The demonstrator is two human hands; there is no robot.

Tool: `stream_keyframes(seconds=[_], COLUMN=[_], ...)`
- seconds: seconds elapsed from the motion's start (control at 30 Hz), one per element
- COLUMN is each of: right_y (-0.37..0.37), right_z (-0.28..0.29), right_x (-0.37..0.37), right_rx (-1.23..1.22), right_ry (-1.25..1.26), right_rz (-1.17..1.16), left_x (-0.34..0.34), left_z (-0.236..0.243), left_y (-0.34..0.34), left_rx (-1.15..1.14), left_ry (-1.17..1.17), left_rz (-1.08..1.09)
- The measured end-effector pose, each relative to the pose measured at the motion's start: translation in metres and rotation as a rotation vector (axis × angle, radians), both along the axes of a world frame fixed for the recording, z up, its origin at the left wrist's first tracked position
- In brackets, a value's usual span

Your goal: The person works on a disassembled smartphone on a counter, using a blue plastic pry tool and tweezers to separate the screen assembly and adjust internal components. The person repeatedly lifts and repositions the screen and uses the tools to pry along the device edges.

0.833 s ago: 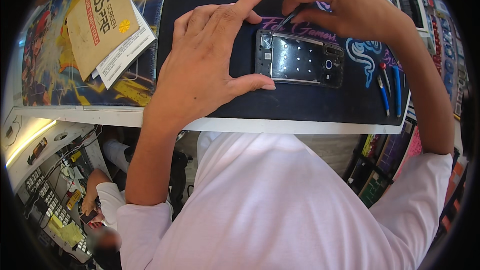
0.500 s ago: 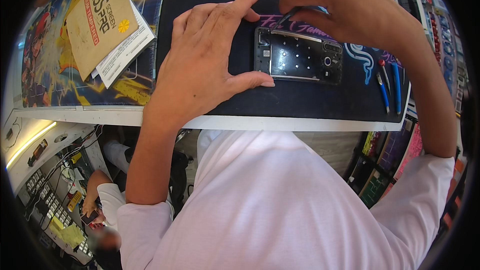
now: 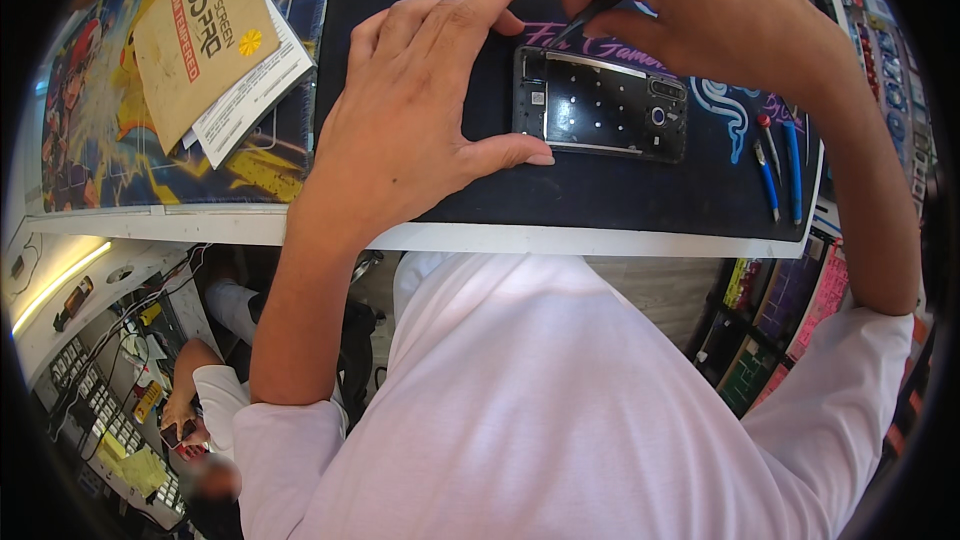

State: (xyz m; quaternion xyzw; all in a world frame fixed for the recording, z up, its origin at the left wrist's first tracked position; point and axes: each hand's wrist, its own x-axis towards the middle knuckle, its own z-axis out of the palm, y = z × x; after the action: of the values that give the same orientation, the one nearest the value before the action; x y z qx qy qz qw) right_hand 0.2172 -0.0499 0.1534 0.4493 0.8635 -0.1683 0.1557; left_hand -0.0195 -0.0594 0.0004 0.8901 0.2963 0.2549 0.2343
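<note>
A dark smartphone (image 3: 597, 108) with its back cover off lies on the black mat (image 3: 450, 202). Its insides show a glossy black panel with rows of small pale dots and a round camera opening at the right end. My left hand (image 3: 410, 110) is spread at the phone's left end, the thumb at its lower left edge and the index finger stretched out above. My right hand (image 3: 690, 15), closed, grips a thin dark pointed tool (image 3: 600, 12) just above the phone's upper left corner; the fingers partly hide it, so its exact kind is unclear.
Two blue-handled tools (image 3: 794, 175) lie right of the phone, beside a red-tipped one (image 3: 767, 130). At left, a brown cardboard envelope (image 3: 195, 60) and white paper (image 3: 250, 105) rest on a colourful mat (image 3: 90, 155). The white table edge (image 3: 560, 241) runs near my body. Another person's hands (image 3: 182, 425) hold something lower left.
The dark tool in my right hand has tilted slightly, and that hand sits marginally higher. My left hand and the phone stay nearly in place; the whole view has shifted a little.
</note>
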Motion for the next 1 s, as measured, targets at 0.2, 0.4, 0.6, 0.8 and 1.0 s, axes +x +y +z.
stream_keyframes(seconds=[0.2, 0.4, 0.6, 0.8, 1.0], right_y=[-0.003, 0.000, 0.002, 0.008, 0.032], right_z=[0.001, 0.004, 0.008, -0.002, -0.032], right_x=[-0.004, -0.007, -0.014, -0.008, 0.018], right_rx=[0.042, 0.024, 0.017, 0.120, -0.109], right_ry=[-0.013, -0.069, -0.087, -0.063, 0.148], right_rz=[0.009, 0.005, 0.032, 0.194, 0.056], left_x=[0.000, 0.000, 0.000, 0.000, 0.000], left_z=[-0.001, -0.001, 0.000, -0.001, 0.000], left_y=[0.000, 0.000, 0.000, -0.001, 0.000], left_rx=[0.006, 0.004, -0.005, -0.001, -0.003], left_ry=[-0.006, 0.005, 0.007, 0.000, -0.011], left_rz=[-0.003, 0.004, 0.004, 0.016, 0.001])
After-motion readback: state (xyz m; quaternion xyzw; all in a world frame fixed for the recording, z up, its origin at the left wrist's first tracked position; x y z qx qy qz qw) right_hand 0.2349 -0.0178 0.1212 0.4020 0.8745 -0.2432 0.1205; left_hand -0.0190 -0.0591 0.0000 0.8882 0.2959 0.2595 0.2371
